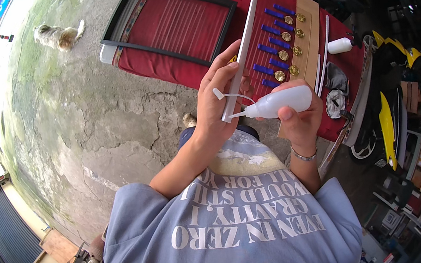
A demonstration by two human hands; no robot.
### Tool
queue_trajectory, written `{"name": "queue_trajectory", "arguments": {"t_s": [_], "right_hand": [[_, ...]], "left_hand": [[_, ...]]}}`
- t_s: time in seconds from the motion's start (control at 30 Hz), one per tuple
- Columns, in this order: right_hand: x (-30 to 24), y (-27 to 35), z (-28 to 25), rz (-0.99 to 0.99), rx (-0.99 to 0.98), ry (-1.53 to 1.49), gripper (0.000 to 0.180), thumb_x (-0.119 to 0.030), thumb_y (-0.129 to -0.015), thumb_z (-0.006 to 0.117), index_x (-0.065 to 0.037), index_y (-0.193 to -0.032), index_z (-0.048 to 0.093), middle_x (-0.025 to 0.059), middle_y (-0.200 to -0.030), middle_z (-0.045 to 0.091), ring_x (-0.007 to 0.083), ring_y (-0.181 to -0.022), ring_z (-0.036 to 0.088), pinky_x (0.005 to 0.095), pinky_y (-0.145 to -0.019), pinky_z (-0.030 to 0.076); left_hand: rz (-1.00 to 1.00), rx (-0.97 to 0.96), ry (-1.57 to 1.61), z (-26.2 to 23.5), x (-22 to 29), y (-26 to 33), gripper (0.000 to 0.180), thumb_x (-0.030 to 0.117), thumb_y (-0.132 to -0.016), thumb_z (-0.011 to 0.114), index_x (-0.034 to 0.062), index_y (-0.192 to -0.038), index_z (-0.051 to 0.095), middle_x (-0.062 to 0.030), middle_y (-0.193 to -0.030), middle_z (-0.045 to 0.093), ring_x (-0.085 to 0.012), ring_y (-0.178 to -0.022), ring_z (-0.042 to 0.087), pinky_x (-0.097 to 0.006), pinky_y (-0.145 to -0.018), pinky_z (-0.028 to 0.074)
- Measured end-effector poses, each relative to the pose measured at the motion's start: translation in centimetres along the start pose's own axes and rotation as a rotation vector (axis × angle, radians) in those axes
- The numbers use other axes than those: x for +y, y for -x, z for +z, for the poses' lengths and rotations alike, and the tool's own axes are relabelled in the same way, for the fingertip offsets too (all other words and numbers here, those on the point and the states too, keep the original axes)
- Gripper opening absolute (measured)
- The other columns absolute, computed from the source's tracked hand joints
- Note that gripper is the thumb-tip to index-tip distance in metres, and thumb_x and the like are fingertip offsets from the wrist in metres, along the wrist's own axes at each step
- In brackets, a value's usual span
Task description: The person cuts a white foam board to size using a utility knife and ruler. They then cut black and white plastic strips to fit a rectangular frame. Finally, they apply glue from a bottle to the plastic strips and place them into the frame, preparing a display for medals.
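Note:
A long white strip (pixel 247 37) runs upward at a slant, its near end gripped by my left hand (pixel 215 96) with the fingers wrapped round it. My right hand (pixel 301 123) is closed on a translucent squeeze bottle (pixel 286 102) with a narrow nozzle. The bottle lies nearly level, and its tip points left at the strip's near end, touching or very close to it. A thin tether joins a small white cap (pixel 218 94) to the bottle's neck; the cap hangs off the nozzle, near my left hand.
A red-covered table (pixel 160 66) carries a black rectangular frame (pixel 231 21), several gold medals (pixel 283 55) with blue ribbons, a brown board (pixel 307 19), white strips, a white bottle (pixel 339 45) and a crumpled cloth (pixel 336 103). A dog (pixel 58 37) lies on the cracked concrete floor.

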State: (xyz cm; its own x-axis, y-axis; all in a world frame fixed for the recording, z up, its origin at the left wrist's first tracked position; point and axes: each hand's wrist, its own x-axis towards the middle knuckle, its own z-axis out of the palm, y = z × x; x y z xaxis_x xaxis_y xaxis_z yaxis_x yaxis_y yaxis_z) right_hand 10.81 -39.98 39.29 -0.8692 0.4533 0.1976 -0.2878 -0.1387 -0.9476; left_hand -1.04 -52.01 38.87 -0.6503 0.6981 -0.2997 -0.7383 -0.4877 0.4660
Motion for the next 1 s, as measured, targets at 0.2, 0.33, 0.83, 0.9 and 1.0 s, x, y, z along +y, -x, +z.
{"name": "queue_trajectory", "arguments": {"t_s": [0.2,0.33,0.83,0.9,1.0], "right_hand": [[-0.7,0.2,0.4,-0.003,-0.002,0.052,0.035,-0.02,-0.085,0.08,0.005,-0.104,0.062,0.0108,-0.093,0.068,0.0149,-0.081,0.068,0.0274,-0.07,0.058],[-0.7,0.4,0.3,-0.021,-0.002,0.084,0.034,-0.018,-0.085,0.08,0.004,-0.104,0.063,0.0097,-0.093,0.069,0.0125,-0.081,0.066,0.0247,-0.071,0.055],[-1.5,0.8,0.6,-0.03,-0.01,0.145,0.032,-0.017,-0.085,0.079,0.004,-0.104,0.063,0.0097,-0.09,0.069,0.0118,-0.077,0.066,0.0233,-0.069,0.053],[-1.5,0.9,0.6,-0.032,-0.004,0.159,0.032,-0.017,-0.085,0.079,0.004,-0.104,0.063,0.0091,-0.09,0.069,0.0112,-0.077,0.065,0.023,-0.068,0.052],[-1.6,0.9,0.4,-0.027,-0.004,0.195,0.033,-0.018,-0.084,0.08,0.003,-0.103,0.063,0.0081,-0.089,0.069,0.0103,-0.078,0.065,0.0224,-0.068,0.051]], "left_hand": [[-0.002,0.001,-0.017,-0.1,0.0,0.3,0.051,0.016,-0.096,0.049,0.003,-0.145,0.043,-0.0002,-0.085,0.056,-0.007,-0.072,0.056,-0.025,-0.066,0.049],[-0.012,0.014,-0.016,0.0,0.0,0.5,0.052,0.016,-0.096,0.051,0.0035,-0.145,0.044,-0.0005,-0.084,0.057,-0.0072,-0.072,0.056,-0.025,-0.066,0.049],[-0.007,-0.033,-0.003,-0.6,-0.4,0.9,0.053,0.016,-0.096,0.052,0.0049,-0.146,0.043,-0.002,-0.087,0.058,-0.0078,-0.073,0.057,-0.026,-0.067,0.049],[-0.016,-0.03,-0.001,-0.6,-0.4,0.9,0.053,0.016,-0.096,0.052,0.0048,-0.146,0.042,-0.002,-0.086,0.058,-0.0078,-0.073,0.057,-0.026,-0.067,0.049],[-0.026,-0.026,0.003,-0.5,-0.4,0.9,0.053,0.016,-0.096,0.052,0.0047,-0.146,0.042,-0.0019,-0.086,0.058,-0.0079,-0.073,0.057,-0.026,-0.067,0.049]]}}
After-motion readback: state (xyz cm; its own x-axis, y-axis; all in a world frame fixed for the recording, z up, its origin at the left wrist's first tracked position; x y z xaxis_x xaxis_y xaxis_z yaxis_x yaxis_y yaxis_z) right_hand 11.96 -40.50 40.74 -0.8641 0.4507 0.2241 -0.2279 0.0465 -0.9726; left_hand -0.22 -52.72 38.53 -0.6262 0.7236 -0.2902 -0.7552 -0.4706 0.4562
